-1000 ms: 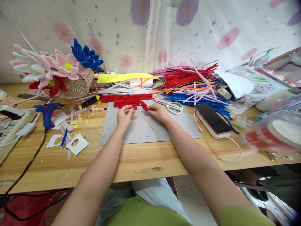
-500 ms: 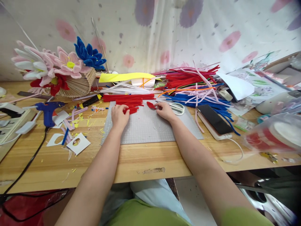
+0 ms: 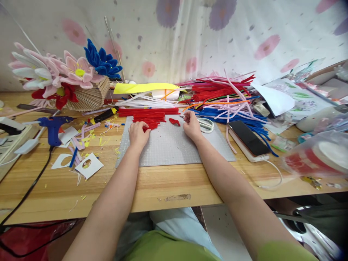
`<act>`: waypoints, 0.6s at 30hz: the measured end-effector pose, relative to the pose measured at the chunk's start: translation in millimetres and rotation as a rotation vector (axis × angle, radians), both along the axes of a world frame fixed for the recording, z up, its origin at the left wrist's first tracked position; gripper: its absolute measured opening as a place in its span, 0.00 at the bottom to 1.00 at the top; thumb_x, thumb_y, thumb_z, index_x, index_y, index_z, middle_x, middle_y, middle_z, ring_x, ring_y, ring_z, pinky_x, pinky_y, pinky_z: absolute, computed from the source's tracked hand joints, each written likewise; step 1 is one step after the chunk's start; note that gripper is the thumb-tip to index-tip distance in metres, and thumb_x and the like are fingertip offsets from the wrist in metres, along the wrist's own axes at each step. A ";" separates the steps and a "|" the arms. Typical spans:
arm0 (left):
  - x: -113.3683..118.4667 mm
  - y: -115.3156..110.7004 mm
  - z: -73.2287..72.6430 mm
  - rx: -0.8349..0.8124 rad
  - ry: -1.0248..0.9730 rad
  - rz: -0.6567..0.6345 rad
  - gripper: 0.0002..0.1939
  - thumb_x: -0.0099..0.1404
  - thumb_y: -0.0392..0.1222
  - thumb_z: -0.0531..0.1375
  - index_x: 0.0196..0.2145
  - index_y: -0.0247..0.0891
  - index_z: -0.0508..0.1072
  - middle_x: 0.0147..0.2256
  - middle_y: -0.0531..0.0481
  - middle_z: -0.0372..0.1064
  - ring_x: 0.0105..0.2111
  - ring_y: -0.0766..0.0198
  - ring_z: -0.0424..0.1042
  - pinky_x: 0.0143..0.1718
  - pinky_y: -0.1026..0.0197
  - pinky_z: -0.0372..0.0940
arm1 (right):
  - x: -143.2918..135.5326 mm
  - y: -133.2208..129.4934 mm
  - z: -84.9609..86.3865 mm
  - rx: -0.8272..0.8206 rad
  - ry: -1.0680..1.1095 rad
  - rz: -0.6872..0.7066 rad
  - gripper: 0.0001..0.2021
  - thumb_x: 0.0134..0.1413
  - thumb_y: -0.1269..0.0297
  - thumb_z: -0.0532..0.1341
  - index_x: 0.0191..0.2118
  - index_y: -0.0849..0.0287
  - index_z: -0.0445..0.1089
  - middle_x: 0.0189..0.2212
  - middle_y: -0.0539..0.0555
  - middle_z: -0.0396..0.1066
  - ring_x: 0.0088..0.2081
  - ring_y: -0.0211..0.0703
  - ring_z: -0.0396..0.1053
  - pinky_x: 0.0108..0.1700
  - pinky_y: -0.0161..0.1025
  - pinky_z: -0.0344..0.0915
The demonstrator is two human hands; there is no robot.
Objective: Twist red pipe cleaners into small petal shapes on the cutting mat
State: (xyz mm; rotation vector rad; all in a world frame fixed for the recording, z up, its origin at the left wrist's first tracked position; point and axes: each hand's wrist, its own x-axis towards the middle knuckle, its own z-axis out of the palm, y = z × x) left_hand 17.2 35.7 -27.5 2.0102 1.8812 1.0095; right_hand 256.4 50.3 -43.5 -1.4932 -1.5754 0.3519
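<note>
My left hand [image 3: 139, 134] rests at the left of the grey cutting mat [image 3: 171, 152], thumb and fingertips closed on the short red pipe cleaner pieces [image 3: 152, 125]. More red pipe cleaners [image 3: 149, 116] lie in a row just beyond those fingers. My right hand [image 3: 191, 125] is over the blades of the scissors [image 3: 206, 125], its fingers curled and closed around them. The scissors' pale handles show to the right of that hand, and a blade tip pokes out to its left. A folded red pipe cleaner petal [image 3: 174, 122] lies on the mat between both hands.
At left are a blue glue gun [image 3: 53, 128], white card squares [image 3: 89, 166] and scraps, with fuzzy flowers [image 3: 78, 70] behind. Heaps of red [image 3: 212, 90] and blue pipe cleaners [image 3: 236, 119] lie at the back right. A phone [image 3: 248, 137] sits on a white power bank.
My right hand has let go of the red petal and moved slightly up and right, onto the scissors' blades. The left hand stays at the red pieces.
</note>
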 end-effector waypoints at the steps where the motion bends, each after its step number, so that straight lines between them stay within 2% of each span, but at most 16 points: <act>1: -0.2 -0.5 0.8 0.009 -0.006 0.012 0.02 0.54 0.36 0.61 0.26 0.40 0.69 0.33 0.46 0.68 0.42 0.51 0.64 0.47 0.48 0.55 | -2.4 -1.1 1.0 0.016 -0.004 0.001 0.20 0.35 0.78 0.50 0.40 0.59 0.61 0.30 0.52 0.64 0.32 0.39 0.61 0.37 0.38 0.59; 5: -1.2 -1.7 2.9 0.014 -0.050 0.016 0.02 0.56 0.36 0.58 0.29 0.40 0.70 0.31 0.47 0.70 0.38 0.54 0.66 0.45 0.50 0.56 | -14.4 -6.8 4.5 0.030 -0.052 0.045 0.16 0.39 0.78 0.49 0.36 0.60 0.64 0.29 0.54 0.66 0.34 0.42 0.63 0.39 0.40 0.60; 9: -2.6 -1.0 1.7 0.048 -0.054 0.056 0.07 0.57 0.37 0.57 0.36 0.39 0.72 0.38 0.43 0.70 0.44 0.52 0.65 0.48 0.51 0.56 | -22.0 -10.4 5.9 0.068 -0.097 0.106 0.11 0.44 0.76 0.50 0.32 0.59 0.68 0.32 0.56 0.70 0.37 0.44 0.66 0.41 0.41 0.61; 13: -4.5 2.1 0.7 0.134 -0.055 0.151 0.12 0.58 0.37 0.56 0.41 0.38 0.71 0.45 0.42 0.67 0.51 0.52 0.61 0.54 0.50 0.52 | -24.5 -10.7 5.0 0.088 -0.065 0.117 0.12 0.51 0.70 0.50 0.36 0.59 0.71 0.37 0.56 0.73 0.39 0.44 0.68 0.44 0.41 0.62; 16: -6.1 9.8 5.8 0.141 -0.046 0.208 0.13 0.60 0.37 0.55 0.43 0.37 0.71 0.45 0.41 0.67 0.50 0.53 0.61 0.54 0.51 0.53 | -26.2 -10.0 4.3 0.068 -0.028 0.113 0.13 0.53 0.68 0.50 0.39 0.59 0.71 0.36 0.55 0.74 0.39 0.43 0.69 0.44 0.40 0.62; 18: -7.6 19.1 12.6 0.129 0.001 0.202 0.14 0.62 0.38 0.53 0.44 0.36 0.71 0.44 0.40 0.67 0.48 0.54 0.62 0.52 0.52 0.55 | -27.2 -10.0 4.6 0.036 -0.007 0.103 0.12 0.55 0.66 0.51 0.38 0.59 0.71 0.33 0.55 0.74 0.36 0.42 0.69 0.42 0.39 0.62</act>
